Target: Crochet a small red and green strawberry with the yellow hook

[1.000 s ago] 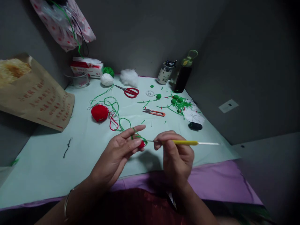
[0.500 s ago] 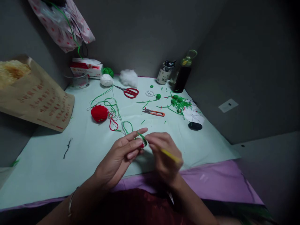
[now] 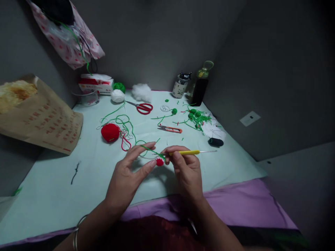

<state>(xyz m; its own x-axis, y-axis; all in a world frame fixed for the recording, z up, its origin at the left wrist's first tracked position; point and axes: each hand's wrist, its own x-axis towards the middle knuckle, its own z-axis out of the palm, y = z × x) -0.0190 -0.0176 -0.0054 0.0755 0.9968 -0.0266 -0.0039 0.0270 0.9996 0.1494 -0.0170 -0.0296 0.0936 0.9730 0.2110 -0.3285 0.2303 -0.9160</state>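
Note:
A small crocheted piece (image 3: 159,161), red with a white and green edge, hangs at my right fingertips. My right hand (image 3: 187,170) is closed around a yellow-handled crochet hook (image 3: 188,152), held nearly level, with one thin end pointing right and the other at the piece's green edge. My left hand (image 3: 128,174) has its thumb and fingers spread apart, the thumb tip close to or touching the piece. Green yarn (image 3: 149,149) runs taut from the left fingers to the piece. Beyond lies a red yarn ball (image 3: 110,132) with loose green and white strands.
Thread snips (image 3: 170,129) and red-handled scissors (image 3: 143,108) lie on the table. Green crocheted bits (image 3: 199,116) sit at right near a dark bottle (image 3: 201,87). A paper bag (image 3: 52,125) stands at left; white stuffing (image 3: 141,92) is at the back.
The left fingers have opened away from the crocheted piece they were pinching. My right hand has turned, bringing the crochet hook nearly level, and the piece now hangs at its fingertips.

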